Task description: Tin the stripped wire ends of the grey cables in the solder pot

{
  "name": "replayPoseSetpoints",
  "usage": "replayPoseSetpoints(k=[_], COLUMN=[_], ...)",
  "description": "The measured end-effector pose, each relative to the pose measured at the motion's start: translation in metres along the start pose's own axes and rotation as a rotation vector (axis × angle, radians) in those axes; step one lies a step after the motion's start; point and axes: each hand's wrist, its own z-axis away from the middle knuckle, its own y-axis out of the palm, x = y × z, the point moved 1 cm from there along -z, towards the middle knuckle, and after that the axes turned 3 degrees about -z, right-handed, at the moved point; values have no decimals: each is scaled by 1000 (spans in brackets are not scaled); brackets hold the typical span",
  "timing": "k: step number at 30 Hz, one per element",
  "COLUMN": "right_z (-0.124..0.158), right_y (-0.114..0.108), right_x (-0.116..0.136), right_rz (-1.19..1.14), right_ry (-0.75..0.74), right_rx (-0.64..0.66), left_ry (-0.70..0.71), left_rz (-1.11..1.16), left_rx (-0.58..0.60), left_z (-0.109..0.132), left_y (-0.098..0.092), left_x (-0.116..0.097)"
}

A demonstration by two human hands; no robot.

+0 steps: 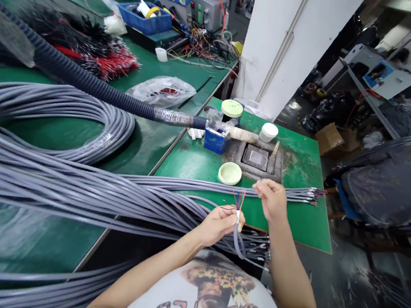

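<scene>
Dozens of grey sheathed cables loop across the left tabletop and stretch in a long bundle over a green tabletop, ending in cut tips near its right edge. Behind them lie a black corrugated conduit and a mass of red-and-black wires. The left hand is closed around a single grey cable just below its stripped end, where thin coloured wires fan upward. The right hand has its fingertips pinched together just beside those wires; any contact is too fine to tell. Farther right, a pale green round lid sits near a recessed metal plate, and green surface runs past the right hand to the tabletop's front edge and corner. A white T-shirt below the hands shows upside-down lettering reading GENTLE.
</scene>
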Motion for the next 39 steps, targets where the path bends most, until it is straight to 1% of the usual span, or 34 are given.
replayPoseSetpoints(k=[2,4,7,9,11,14,16,19,24,31,35,39], right_z=[13,27,37,39,38,39,41,46,50,49,46,41], right_y=[-1,5,17,22,22,18,15,11,4,6,9,11], right_x=[12,24,35,36,34,30,27,26,28,25,24,24], right_rz=[260,502,754,811,806,751,703,652,605,584,552,461], right_ry=[-99,-211,-390,-456,-469,-445,-438,-445,-482,-454,-412,-322], right_rx=[87,154,151,132,121,99,94,91,46,97,127,166], left_ry=[14,11,4,5,20,56,69,65,25,-13,-21,-31], left_rz=[5,-3,-15,-21,-14,17,36,63,144,180,180,188], left_rx=[-36,-55,-58,-68,-112,-186,-201,-177,-138,-62,-29,16], left_z=[-3,-6,-9,-10,-11,-11,-12,-11,-8,-6,-5,-5], left_y=[-2,-2,-1,-1,-1,-2,-2,-2,-8,-12,-12,-12], left_x=[0,2,8,11,12,9,5,1,-2,-3,-3,-3])
